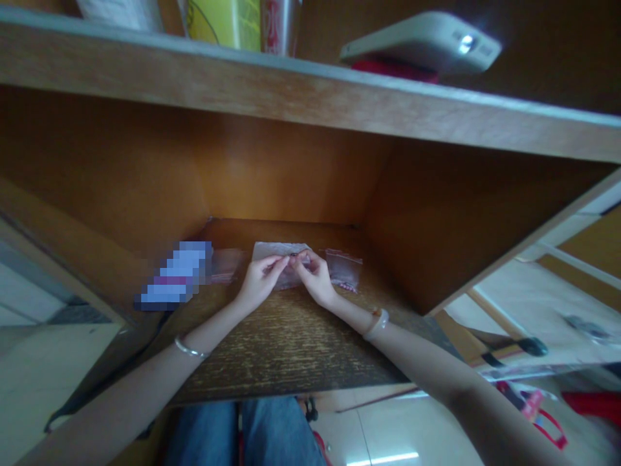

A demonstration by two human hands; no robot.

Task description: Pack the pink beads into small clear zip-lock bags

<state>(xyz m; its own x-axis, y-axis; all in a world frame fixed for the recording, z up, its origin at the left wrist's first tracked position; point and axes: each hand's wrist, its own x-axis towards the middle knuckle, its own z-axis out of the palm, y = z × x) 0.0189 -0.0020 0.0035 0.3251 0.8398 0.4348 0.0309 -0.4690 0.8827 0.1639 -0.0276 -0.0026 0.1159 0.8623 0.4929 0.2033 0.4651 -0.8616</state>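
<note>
My left hand (259, 279) and my right hand (314, 277) meet over the back of a wooden desk (286, 343). Their fingertips pinch a small dark item (293, 257), too small to identify. Under the hands lies a small clear plastic bag (281, 251). Another clear bag (343, 267) with pink bits at its bottom lies just right of my right hand. A third clear bag (226, 265) lies left of my left hand. Each wrist carries a bracelet.
A blurred-out blue and pink object (177, 274) lies at the desk's left. A wooden shelf (310, 97) hangs overhead with a white device (422, 40) and containers on it. Desk side walls close in left and right. My jeans show below the desk edge.
</note>
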